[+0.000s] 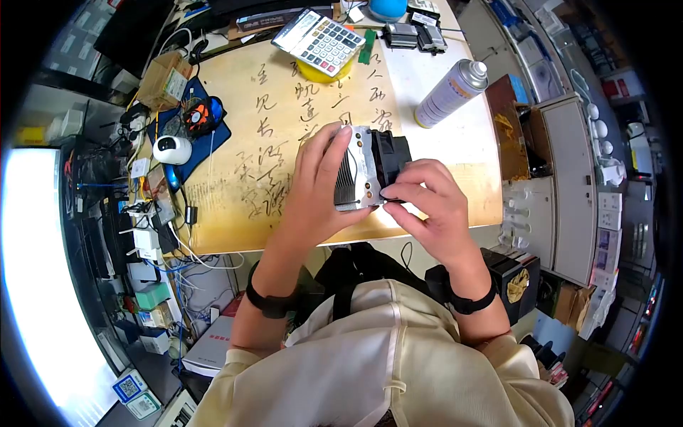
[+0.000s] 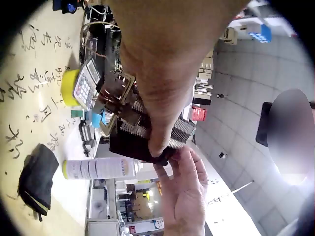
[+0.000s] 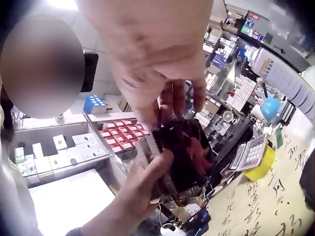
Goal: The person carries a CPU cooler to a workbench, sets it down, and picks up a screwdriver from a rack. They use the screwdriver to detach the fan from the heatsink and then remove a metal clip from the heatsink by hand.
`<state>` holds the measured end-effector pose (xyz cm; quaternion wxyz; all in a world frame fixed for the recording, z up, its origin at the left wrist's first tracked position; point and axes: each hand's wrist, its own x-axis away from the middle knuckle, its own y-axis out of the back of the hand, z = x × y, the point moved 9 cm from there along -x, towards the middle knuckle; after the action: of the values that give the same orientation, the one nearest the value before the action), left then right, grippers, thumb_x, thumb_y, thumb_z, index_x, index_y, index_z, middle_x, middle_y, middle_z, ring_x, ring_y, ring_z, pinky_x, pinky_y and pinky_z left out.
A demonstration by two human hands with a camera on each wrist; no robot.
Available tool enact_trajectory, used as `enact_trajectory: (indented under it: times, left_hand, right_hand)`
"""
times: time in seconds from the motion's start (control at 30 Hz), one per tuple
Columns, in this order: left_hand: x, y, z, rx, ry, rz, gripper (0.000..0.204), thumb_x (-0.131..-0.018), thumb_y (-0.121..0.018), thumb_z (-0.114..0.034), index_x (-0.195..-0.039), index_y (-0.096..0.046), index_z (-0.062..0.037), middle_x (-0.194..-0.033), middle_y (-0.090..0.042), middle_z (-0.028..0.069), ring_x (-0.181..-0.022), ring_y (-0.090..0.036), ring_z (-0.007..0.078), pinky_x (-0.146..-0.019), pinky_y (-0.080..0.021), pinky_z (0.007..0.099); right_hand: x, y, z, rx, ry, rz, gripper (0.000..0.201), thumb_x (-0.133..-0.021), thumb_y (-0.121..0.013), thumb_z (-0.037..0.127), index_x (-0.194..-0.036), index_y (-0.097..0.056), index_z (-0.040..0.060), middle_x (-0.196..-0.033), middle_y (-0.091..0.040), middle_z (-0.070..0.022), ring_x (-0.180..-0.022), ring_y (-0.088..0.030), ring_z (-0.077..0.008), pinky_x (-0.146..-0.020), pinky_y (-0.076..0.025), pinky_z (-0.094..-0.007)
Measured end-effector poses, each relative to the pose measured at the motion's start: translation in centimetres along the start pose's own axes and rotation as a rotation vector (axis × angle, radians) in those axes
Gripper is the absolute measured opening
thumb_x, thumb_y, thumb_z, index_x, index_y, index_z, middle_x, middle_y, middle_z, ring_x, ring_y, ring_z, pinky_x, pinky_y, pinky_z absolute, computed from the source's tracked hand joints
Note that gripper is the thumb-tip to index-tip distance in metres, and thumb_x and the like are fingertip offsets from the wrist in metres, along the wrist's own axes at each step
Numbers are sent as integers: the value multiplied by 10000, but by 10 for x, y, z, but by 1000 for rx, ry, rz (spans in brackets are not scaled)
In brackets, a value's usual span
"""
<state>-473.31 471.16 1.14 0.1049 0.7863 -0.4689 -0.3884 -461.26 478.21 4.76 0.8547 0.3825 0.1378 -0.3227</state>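
Note:
A CPU cooler is held up over the table. Its finned heatsink (image 1: 346,181) has a bright metal plate (image 1: 363,160) on top in the head view, and a black fan (image 1: 385,153) along one side. My left hand (image 1: 313,188) grips the heatsink, thumb along the near edge and fingers over the far side. With bent fingers and thumb, my right hand (image 1: 432,206) pinches the near corner of the fan's frame. Reddish fan blades (image 3: 198,153) show in the right wrist view, and copper heat pipes (image 2: 112,93) in the left wrist view.
A spray can (image 1: 452,92) stands at the right of the table. Farther back, a calculator (image 1: 324,44) leans on a yellow round holder (image 1: 320,71). A white camera (image 1: 172,149) and dark blue mat (image 1: 192,153) are at left. A black folded item (image 2: 38,179) lies on the table.

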Motion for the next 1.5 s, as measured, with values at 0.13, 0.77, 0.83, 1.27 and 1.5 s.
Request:
enact_trajectory:
  times: [0.13, 0.77, 0.83, 1.27, 1.5]
  left_hand:
    - [-3, 0, -3, -41, -11, 63, 977, -537, -823, -135, -1385, -342, -71, -1328, -390, 180, -1162, -432, 386, -975, -379, 450]
    - [2, -19, 9, -77, 85, 198, 970, -562, -810, -164, -1393, -318, -71, -1301, -399, 158, -1146, -420, 357, -983, -367, 437]
    - [1, -19, 8, -80, 82, 199, 972, -560, -811, -162, -1392, -317, -69, -1302, -398, 159, -1148, -420, 357, -985, -366, 435]
    - [5, -29, 24, -26, 238, 307, 1045, -550, -831, -195, -1416, -267, -46, -1300, -458, 199, -1180, -458, 365, -993, -386, 403]
    - [8, -34, 24, -18, 229, 374, 1044, -562, -827, -221, -1417, -255, -37, -1285, -451, 199, -1180, -446, 356, -1002, -363, 418]
  right_hand:
    - [-3, -5, -5, -7, -28, 85, 209, -641, -745, 25, -824, -648, 47, -842, -584, -72, -775, -568, -258, -654, -477, -336]
    - [11, -28, -41, -168, -200, 245, 171, -703, -614, -73, -828, -526, 5, -815, -501, -76, -705, -529, -188, -651, -472, -270]
    - [11, -28, -42, -179, -212, 231, 167, -702, -615, -72, -824, -531, 6, -820, -508, -77, -715, -533, -184, -657, -471, -264]
    - [17, -32, -63, -392, -393, 289, 119, -768, -655, -25, -839, -563, 2, -803, -517, -66, -698, -534, -172, -652, -447, -262]
    - [19, -40, -60, -343, -370, 423, 100, -803, -640, -5, -828, -543, 6, -798, -499, -72, -703, -509, -191, -646, -434, -285]
